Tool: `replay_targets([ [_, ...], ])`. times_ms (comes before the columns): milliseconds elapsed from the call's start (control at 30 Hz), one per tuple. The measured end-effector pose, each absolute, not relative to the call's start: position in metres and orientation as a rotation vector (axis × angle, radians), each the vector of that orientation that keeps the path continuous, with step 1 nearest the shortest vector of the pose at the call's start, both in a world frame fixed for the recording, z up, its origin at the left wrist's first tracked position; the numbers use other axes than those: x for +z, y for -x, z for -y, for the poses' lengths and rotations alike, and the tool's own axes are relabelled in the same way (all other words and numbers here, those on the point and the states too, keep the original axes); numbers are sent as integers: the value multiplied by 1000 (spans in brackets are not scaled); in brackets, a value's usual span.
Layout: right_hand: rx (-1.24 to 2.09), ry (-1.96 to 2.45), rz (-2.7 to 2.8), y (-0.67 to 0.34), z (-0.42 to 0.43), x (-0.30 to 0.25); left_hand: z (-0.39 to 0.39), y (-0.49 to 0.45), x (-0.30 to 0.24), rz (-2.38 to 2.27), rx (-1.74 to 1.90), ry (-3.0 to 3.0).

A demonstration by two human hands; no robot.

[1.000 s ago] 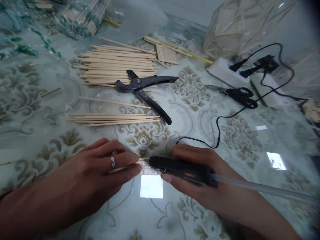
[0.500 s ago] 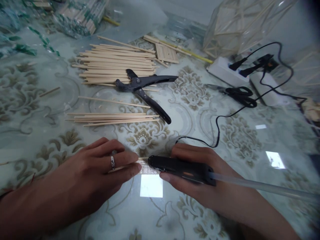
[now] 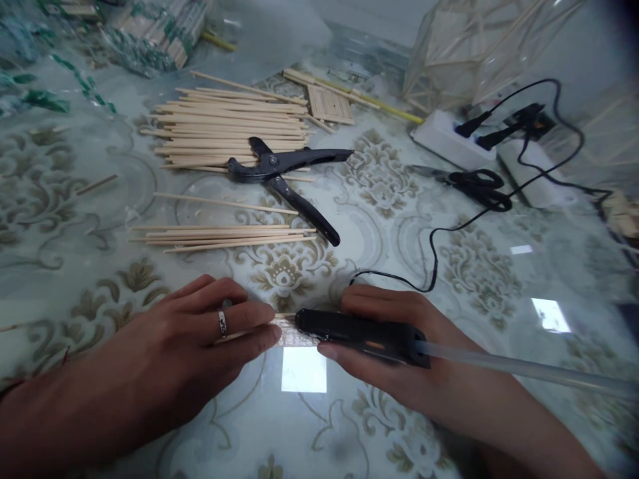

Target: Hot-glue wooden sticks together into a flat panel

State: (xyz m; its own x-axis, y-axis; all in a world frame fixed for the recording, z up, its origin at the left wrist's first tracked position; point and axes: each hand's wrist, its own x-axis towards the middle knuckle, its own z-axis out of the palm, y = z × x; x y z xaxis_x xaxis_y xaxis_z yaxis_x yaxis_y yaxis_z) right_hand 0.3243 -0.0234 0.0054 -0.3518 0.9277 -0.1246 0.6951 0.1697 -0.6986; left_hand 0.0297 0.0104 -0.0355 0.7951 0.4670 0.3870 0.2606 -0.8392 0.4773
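Note:
My right hand (image 3: 384, 346) is wrapped round a black hot glue gun (image 3: 349, 332), with a translucent glue stick (image 3: 504, 366) sticking out of its back end. The gun's nozzle points left and meets a thin wooden stick (image 3: 285, 315) near my left fingertips. My left hand (image 3: 204, 332), wearing a ring, pinches that stick against the table; most of the stick is hidden under the fingers. A shiny, glassy patch (image 3: 294, 332) shows just below the nozzle. Beyond the hands lies a small row of loose wooden sticks (image 3: 224, 237).
Black-handled cutters (image 3: 279, 166) lie open beside a large pile of wooden sticks (image 3: 234, 123). A small stick panel (image 3: 329, 104) sits behind. To the right are scissors (image 3: 479, 188), a white power strip (image 3: 449, 140) and a trailing black cord (image 3: 433, 259). Wrapped stick bundles (image 3: 157, 30) stand at the back left.
Both hands and the glue gun hold nearly the same pose. The whole view has shifted very slightly; nothing was taken up or let go.

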Motion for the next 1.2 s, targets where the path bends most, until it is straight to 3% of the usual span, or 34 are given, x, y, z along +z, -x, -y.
replay_targets([
  [1200,1072,1610,2029,-330,18,11,-13,-29,-26,-498,623,-2627],
])
